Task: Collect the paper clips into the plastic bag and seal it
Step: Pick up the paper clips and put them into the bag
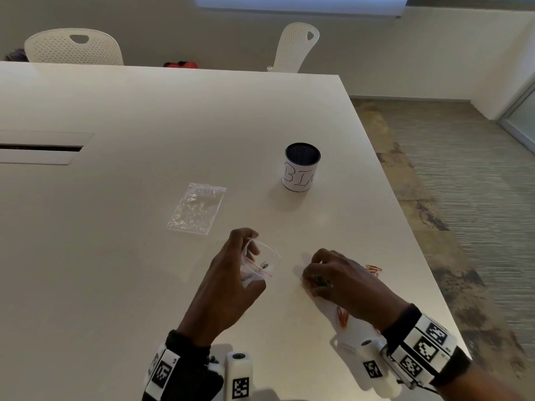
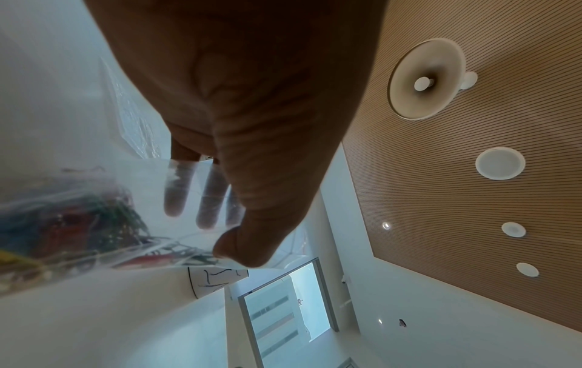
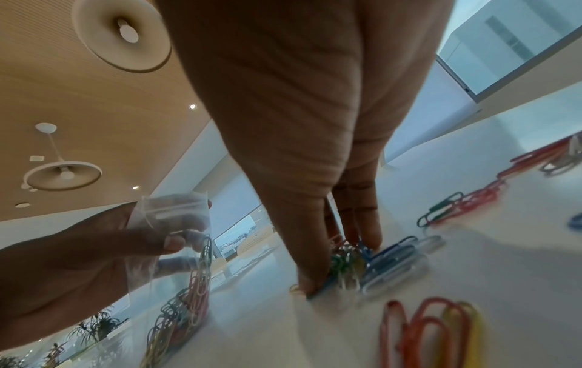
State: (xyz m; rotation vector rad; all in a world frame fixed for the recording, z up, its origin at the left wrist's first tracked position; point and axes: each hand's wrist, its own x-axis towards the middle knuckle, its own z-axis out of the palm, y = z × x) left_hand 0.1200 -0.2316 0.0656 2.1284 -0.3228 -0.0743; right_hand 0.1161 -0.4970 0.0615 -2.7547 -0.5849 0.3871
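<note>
Clips [image 3: 371,261]: loose cluster on bench [image 1: 173,117], pinched under right hand [image 1: 333,273]. Plastic bag [image 1: 259,263], mouth held open (partly filled) by pinching left hand [image 1: 228,273], lies just left of right hand; right hand nearer the clips.

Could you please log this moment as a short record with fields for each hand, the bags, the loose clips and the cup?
left hand: holds a clear plastic bag open, some paper clips already inside
right hand: fingertips pinch a cluster of paper clips on the table
loose clips: more lie scattered near the right hand
second bag: lies flat on the table, beyond the left hand
cup: upright, hand-lettered label
seal: not yet closed
</note>
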